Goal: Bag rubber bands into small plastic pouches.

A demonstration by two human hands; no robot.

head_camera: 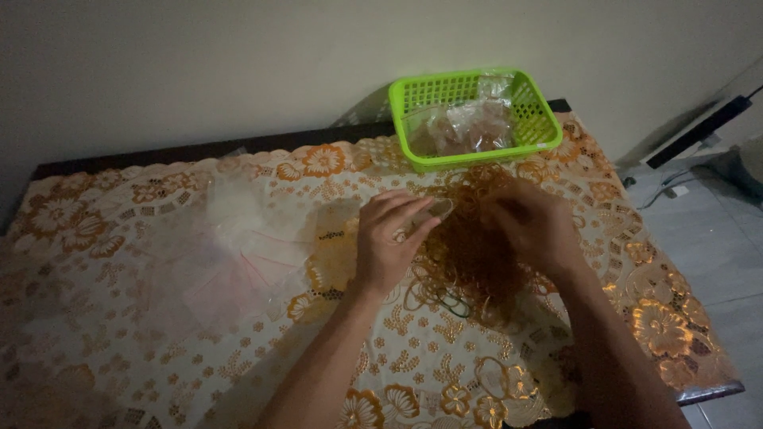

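Heap of rubber bands (469, 262) on the counter (119, 334), lying just in front of the green basket (474, 117) and between the two hands. The bands are thin loops, brownish-orange with one or two darker ones at the heap's near edge; judged light, soft and stretchy, prone to tangle and cling together, so that lifting one likely drags its neighbours. A single loop is best pinched at a free strand at the heap's edge rather than from the dense middle.

The left hand (389, 238) rests at the heap's left edge, fingers curled together toward the thumb around what looks like a small clear bag or a few bands (439, 209); the dim light does not show which. The right hand (532, 226) lies on the heap's right side, fingers bent down into the bands; whether it is clamped on any cannot be told.

Left of the heap, a loose fan of thin clear plastic bags (230, 262) lies flat on the flowered orange-and-white cloth (95, 230); these are limp and slippery and likely slide under a touch. The basket, behind the heap at the counter's far edge against the wall (199, 63), holds filled clear packets (469, 127). Nothing stands between hands and heap; the forearms cross the near part of the counter. Right of the counter, tiled floor (715, 238) with cables.
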